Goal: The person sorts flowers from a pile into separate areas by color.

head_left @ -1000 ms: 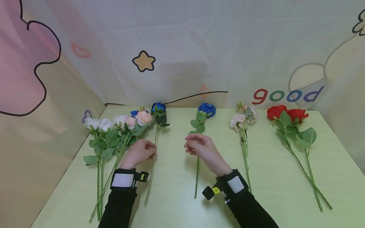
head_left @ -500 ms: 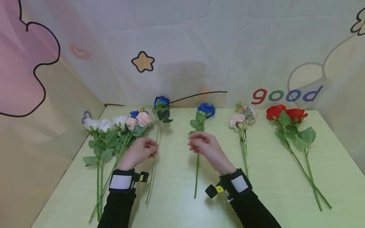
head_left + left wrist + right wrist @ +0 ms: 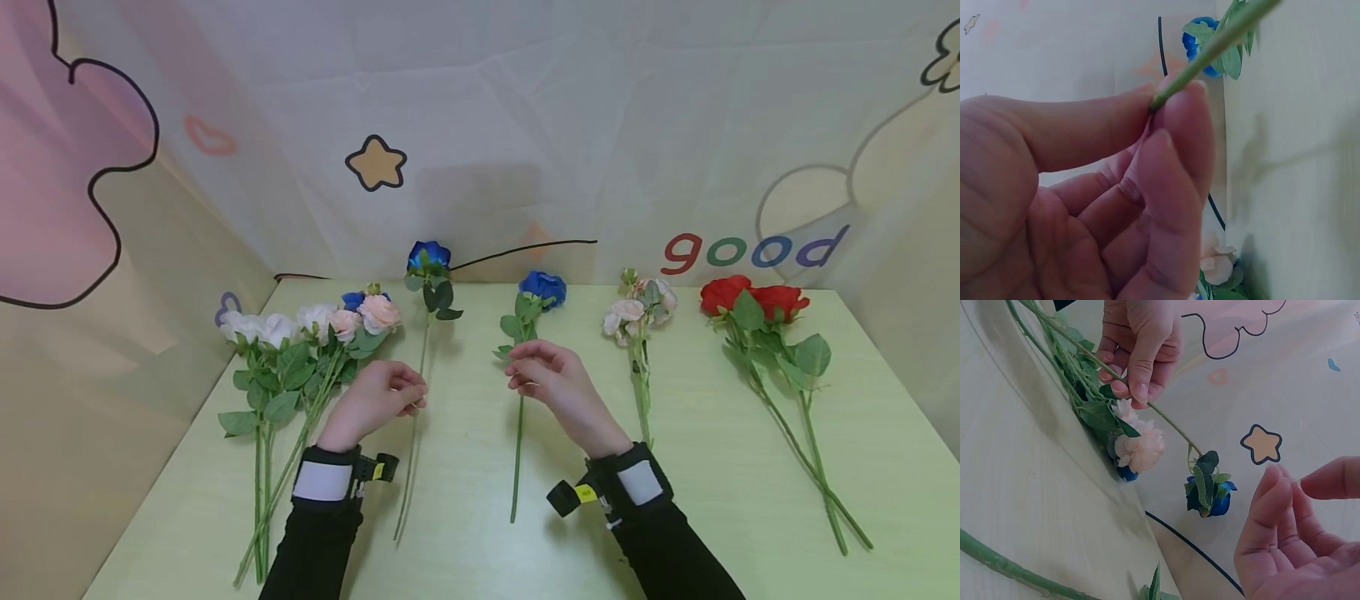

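My left hand (image 3: pixel 378 402) pinches the green stem of a blue rose (image 3: pixel 430 258) between thumb and fingertips. The left wrist view has that stem (image 3: pixel 1216 47) running up from the pinch. The rose stands tilted, its bloom away from me, and its shadow falls on the table. My right hand (image 3: pixel 558 393) hovers over the stem of a second blue rose (image 3: pixel 543 288), which lies on the table. In the right wrist view the right hand (image 3: pixel 1300 531) has thumb and fingertips loosely together with nothing between them.
To the left lie white roses (image 3: pixel 258 327) and pink roses (image 3: pixel 379 311), stems crossing, with some blue behind them. A pale pink bunch (image 3: pixel 626 319) and red roses (image 3: pixel 780 302) lie to the right on the table (image 3: pixel 457 550). A printed cloth (image 3: pixel 480 108) hangs behind.
My left hand has moved slightly right, and the blue rose's bloom has risen and shifted right. The right hand has drifted a little right.
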The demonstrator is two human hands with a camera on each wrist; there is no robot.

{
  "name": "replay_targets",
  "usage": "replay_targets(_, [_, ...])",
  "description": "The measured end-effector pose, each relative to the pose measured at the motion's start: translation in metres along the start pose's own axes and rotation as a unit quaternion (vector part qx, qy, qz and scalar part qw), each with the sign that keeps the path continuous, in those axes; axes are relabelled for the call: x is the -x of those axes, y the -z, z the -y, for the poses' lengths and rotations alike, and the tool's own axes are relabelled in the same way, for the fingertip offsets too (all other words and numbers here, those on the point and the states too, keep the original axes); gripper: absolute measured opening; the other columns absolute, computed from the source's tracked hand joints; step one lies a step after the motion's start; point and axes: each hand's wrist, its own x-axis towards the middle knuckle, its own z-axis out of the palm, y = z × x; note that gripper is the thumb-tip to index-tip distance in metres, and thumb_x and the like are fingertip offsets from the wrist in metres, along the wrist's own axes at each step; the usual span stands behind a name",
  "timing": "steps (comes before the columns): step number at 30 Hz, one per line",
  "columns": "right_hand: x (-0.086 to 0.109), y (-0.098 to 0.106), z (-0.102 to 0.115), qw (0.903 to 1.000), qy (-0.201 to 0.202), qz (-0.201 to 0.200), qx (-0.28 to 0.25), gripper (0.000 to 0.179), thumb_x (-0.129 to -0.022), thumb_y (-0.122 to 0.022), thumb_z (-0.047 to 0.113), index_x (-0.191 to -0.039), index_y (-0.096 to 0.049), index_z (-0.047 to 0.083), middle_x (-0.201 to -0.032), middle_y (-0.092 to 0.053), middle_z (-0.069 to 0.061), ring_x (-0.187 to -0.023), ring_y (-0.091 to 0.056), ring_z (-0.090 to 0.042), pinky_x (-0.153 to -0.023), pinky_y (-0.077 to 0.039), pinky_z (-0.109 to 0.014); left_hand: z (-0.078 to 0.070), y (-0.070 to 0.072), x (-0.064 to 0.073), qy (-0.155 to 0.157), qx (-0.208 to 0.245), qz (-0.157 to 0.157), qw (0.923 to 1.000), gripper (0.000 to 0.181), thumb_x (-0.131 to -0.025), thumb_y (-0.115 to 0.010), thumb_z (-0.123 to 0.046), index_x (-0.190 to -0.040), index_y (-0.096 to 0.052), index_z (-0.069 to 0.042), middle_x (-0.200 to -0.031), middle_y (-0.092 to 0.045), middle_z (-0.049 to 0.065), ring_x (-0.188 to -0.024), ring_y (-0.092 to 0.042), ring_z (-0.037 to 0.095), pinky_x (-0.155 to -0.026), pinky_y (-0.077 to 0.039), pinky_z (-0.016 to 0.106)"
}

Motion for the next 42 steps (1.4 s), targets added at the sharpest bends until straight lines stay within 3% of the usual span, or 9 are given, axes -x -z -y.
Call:
replay_targets(7, [0.001,0.008,0.003,0.9999,0.005,-0.011,-0.005,0.022,-0.103,-0.052,0.010,-0.120,-0.055,-0.002,-0.092,-0.067,0.004,-0.084,-0.063,-0.010,-0.083,-0.055,-0.023,-0.006,-0.010,-0.002,-0.004,0.004,0.009,0.9999,0.015,-0.098,-0.064,-0.012,-0.101,-0.069,0.002,-0.087,-0.073,0.013,-0.073,-0.070,0.020,-0.074,-0.061,0.039])
replay_targets(12, [0.003,0.014,0.005,0.9998,0.005,-0.016,-0.012,0.020,-0.103,-0.051,0.010,-0.120,-0.056,-0.001,-0.092,-0.068,0.004,-0.084,-0.063,-0.010,-0.081,-0.055,-0.021,-0.015,-0.020,-0.003,-0.013,0.020,0.033,0.9992,0.015,-0.097,-0.065,-0.012,-0.099,-0.069,0.002,-0.085,-0.073,0.012,-0.075,-0.070,0.026,-0.077,-0.061,0.042])
replay_targets(16, [0.004,0.018,0.005,0.9997,0.004,-0.023,-0.008,0.023,-0.103,-0.051,0.010,-0.122,-0.055,-0.003,-0.095,-0.068,0.000,-0.084,-0.063,-0.010,-0.081,-0.055,-0.021,-0.025,-0.031,-0.005,-0.031,0.026,0.046,0.9981,0.014,-0.097,-0.065,-0.012,-0.095,-0.067,0.001,-0.083,-0.073,0.012,-0.076,-0.071,0.030,-0.073,-0.060,0.034])
replay_targets(22, [0.006,0.029,0.003,0.9988,0.004,-0.044,0.020,0.024,-0.103,-0.052,0.012,-0.122,-0.055,-0.002,-0.094,-0.067,0.003,-0.085,-0.064,-0.009,-0.082,-0.056,-0.020,-0.034,-0.052,-0.012,-0.035,0.035,0.055,0.9972,0.012,-0.095,-0.068,-0.012,-0.093,-0.068,0.000,-0.081,-0.073,0.010,-0.072,-0.072,0.022,-0.070,-0.060,0.029])
replay_targets(26, [0.011,0.040,0.004,0.9980,0.008,-0.053,0.033,0.023,-0.104,-0.052,0.014,-0.121,-0.055,-0.002,-0.093,-0.067,0.006,-0.085,-0.065,-0.009,-0.083,-0.056,-0.020,-0.043,-0.065,-0.015,-0.039,0.040,0.058,0.9967,0.012,-0.095,-0.068,-0.012,-0.093,-0.068,0.000,-0.081,-0.074,0.011,-0.070,-0.072,0.021,-0.070,-0.060,0.030])
replay_targets(34, [0.024,0.061,0.010,0.9955,-0.012,-0.057,0.075,0.029,-0.105,-0.053,0.021,-0.125,-0.053,-0.001,-0.097,-0.065,0.005,-0.090,-0.063,-0.010,-0.086,-0.055,-0.019,-0.066,-0.091,-0.018,-0.066,0.034,0.058,0.9955,0.015,-0.095,-0.068,-0.014,-0.090,-0.069,0.000,-0.077,-0.073,0.010,-0.077,-0.073,0.037,-0.062,-0.055,0.023])
replay_targets(42, [0.029,0.071,0.013,0.9948,-0.010,-0.062,0.080,0.029,-0.105,-0.053,0.022,-0.125,-0.054,0.001,-0.097,-0.066,0.007,-0.090,-0.064,-0.009,-0.086,-0.056,-0.020,-0.075,-0.116,-0.026,-0.045,0.045,0.043,0.9970,0.019,-0.095,-0.070,-0.015,-0.089,-0.071,0.003,-0.074,-0.073,0.009,-0.069,-0.073,0.029,-0.059,-0.055,0.024])
